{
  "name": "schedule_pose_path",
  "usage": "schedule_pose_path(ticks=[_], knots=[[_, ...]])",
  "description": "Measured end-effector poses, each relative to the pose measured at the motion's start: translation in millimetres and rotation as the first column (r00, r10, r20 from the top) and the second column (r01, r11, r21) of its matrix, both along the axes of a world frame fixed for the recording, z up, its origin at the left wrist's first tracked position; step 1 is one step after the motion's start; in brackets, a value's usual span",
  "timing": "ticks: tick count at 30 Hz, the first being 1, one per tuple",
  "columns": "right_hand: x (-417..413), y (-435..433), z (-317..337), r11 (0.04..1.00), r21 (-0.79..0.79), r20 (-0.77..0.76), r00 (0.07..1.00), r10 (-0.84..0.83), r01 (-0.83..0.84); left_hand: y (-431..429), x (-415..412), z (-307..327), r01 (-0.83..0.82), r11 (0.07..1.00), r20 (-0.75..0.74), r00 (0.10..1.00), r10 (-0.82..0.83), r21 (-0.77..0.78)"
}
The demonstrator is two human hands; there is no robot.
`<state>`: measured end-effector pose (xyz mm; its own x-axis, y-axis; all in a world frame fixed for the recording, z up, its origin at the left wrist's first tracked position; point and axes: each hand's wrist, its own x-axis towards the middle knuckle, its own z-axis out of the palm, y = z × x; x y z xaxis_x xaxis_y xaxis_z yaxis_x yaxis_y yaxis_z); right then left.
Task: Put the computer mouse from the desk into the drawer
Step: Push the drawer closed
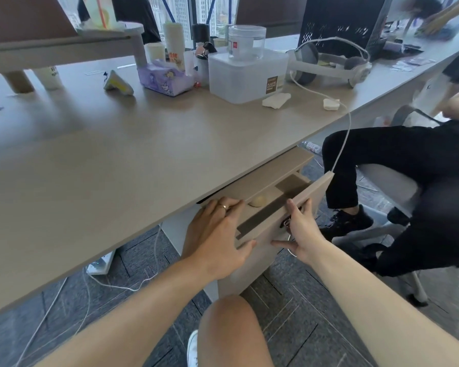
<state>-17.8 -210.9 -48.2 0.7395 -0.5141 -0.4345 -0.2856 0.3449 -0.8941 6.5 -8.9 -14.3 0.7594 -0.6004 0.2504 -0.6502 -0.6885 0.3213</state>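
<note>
The drawer (pixel 314 193) under the desk (pixel 117 160) stands partly pulled out. A small cream rounded computer mouse (pixel 259 201) lies inside it near the left, half hidden under the desk edge. My left hand (pixel 217 234) lies over the drawer's left front corner, fingers reaching in over the top and thumb on the front panel. My right hand (pixel 302 231) holds the front panel further right, fingers hooked over its top edge and thumb pressed on its face, next to a key (pixel 286 223) in the lock.
A seated person in black trousers (pixel 398 160) on a white chair is close on the right. A white cable (pixel 347 128) hangs off the desk edge by the drawer. A plastic box (pixel 247 75), tissue pack (pixel 164 78) and headset (pixel 331 62) stand at the back. Cables and a power strip (pixel 101 263) lie on the floor.
</note>
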Motion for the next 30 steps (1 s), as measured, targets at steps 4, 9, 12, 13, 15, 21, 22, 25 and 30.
schedule_pose_path(ticks=[4,9,12,13,15,21,22,25,30], knots=[[14.8,5.5,0.3,0.998,0.056,0.038,0.999,0.013,-0.016,0.5,3.8,-4.0,-0.007,1.000,0.025,1.000,0.007,-0.001],[32.2,7.9,2.5,0.992,0.129,0.096,0.995,-0.020,0.007,0.5,8.2,-8.7,-0.012,1.000,0.056,0.998,0.012,-0.015],[42.3,8.3,-1.4,0.991,0.131,0.095,0.995,0.006,-0.018,0.9,10.2,-11.1,-0.014,0.999,0.074,0.997,0.017,-0.036],[46.5,9.0,-2.2,0.990,0.139,0.080,0.997,0.009,-0.020,1.0,10.8,-11.4,-0.014,0.999,0.081,0.997,0.017,-0.041],[53.7,11.5,-3.6,0.992,0.123,0.052,0.999,0.005,-0.012,1.2,11.6,-11.7,-0.010,0.999,0.091,0.996,0.013,-0.034],[62.6,9.9,-11.3,0.994,0.106,0.024,1.000,0.016,-0.018,0.6,13.5,-15.1,-0.006,0.999,0.094,0.996,0.010,-0.037],[63.4,9.9,-11.8,0.993,0.112,0.024,1.000,0.018,-0.020,0.5,13.9,-15.2,-0.006,0.999,0.094,0.996,0.009,-0.035],[65.4,10.8,-12.5,0.994,0.108,0.035,0.999,0.027,-0.031,0.5,14.9,-15.3,-0.010,0.999,0.101,0.995,0.013,-0.035],[60.7,11.2,-9.7,0.994,0.101,0.043,0.998,0.040,-0.044,-0.3,13.8,-15.8,-0.014,1.000,0.126,0.992,0.017,-0.023]])
